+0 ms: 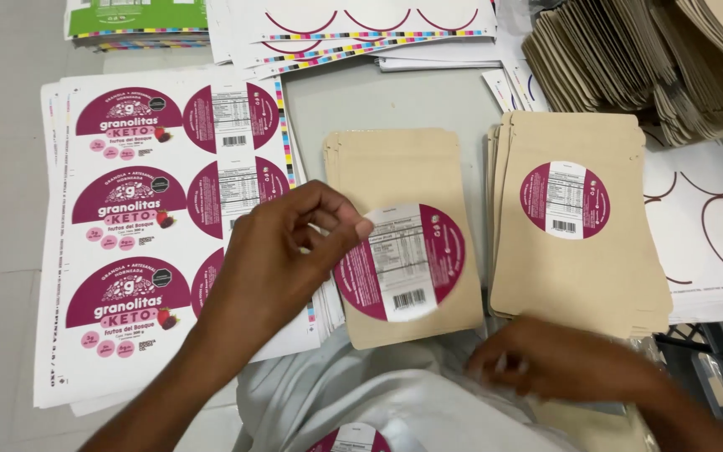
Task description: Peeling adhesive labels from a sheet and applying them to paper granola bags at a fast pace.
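Two hands are busy: the left hand [282, 251] pinches a round magenta label [399, 262] by its edge, over the top kraft pouch [395, 180] of the middle stack. Lower down, the right hand [546, 360] lies blurred on crinkly clear plastic [395, 402]; I cannot tell whether it grips anything.

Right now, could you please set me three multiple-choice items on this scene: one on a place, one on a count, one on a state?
1. Where is the left hand's round label?
A. over the middle pouch
B. on the floor
C. on the green sheets

2. How many labels show on the right pouch stack?
A. none
B. one
C. three

3. The right hand is:
A. holding scissors
B. low, by the white plastic
C. lifting a pouch

Answers: 1 A, the label overlaps that pouch; 2 B, a single round label sits on top; 3 B, it is blurred, near the bottom edge.
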